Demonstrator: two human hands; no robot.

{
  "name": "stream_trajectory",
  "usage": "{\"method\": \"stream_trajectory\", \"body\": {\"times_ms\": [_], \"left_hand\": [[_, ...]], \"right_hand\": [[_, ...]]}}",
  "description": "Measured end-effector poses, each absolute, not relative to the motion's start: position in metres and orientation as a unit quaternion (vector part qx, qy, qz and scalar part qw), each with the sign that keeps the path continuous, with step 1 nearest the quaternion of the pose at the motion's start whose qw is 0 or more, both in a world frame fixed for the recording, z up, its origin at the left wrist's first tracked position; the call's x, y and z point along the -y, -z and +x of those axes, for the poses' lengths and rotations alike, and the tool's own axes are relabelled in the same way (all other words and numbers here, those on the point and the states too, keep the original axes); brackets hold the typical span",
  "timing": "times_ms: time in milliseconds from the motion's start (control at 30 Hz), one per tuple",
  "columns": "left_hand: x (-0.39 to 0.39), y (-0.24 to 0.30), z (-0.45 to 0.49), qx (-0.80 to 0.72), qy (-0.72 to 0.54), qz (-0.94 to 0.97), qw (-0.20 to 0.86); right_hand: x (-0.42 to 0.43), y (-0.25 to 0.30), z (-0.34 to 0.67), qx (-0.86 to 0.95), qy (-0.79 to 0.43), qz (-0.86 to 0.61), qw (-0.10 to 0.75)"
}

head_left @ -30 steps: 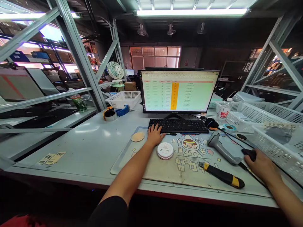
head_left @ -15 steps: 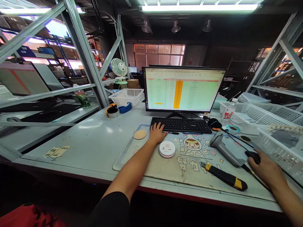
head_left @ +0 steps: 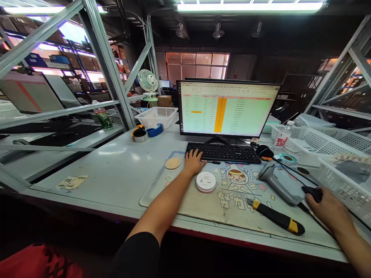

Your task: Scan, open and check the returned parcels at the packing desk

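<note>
The orange mark (head_left: 196,112) on the screen (head_left: 232,116) has just been moved up: it was seen near the bottom of the list half a second ago, and before that it was not seen there at all. By the look of it, the list is being scrolled with the mouse (head_left: 313,193). The rows are too small to be read.

The two hands are kept well apart. The mouse is held under the right hand (head_left: 329,204), near the white basket (head_left: 344,185). The left hand (head_left: 193,162) is laid with its fingers spread on the left end of the keyboard (head_left: 226,153), and nothing is gripped by it. The keyboard is set on the tabletop (head_left: 121,173), just in front of the screen.

On the mat (head_left: 199,208), a round tin (head_left: 206,181) is placed near the left arm. A scanner (head_left: 281,185) and a knife (head_left: 276,218) are left between the tin and the right hand.
</note>
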State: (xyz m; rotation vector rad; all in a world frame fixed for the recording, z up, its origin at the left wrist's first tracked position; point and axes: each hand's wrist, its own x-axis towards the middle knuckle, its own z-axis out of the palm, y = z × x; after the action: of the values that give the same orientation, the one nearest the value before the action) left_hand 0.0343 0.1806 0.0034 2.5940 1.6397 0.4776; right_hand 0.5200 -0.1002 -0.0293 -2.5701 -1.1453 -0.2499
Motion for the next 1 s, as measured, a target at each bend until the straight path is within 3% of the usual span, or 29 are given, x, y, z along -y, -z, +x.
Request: {"method": "stream_trajectory", "body": {"times_ms": [1000], "left_hand": [[-0.1830,-0.0003,0.0346,-0.524,-0.158,0.837,0.018]], "right_hand": [[0.0986,0.0274,0.5168,0.399,0.085,-0.897,0.173]]}}
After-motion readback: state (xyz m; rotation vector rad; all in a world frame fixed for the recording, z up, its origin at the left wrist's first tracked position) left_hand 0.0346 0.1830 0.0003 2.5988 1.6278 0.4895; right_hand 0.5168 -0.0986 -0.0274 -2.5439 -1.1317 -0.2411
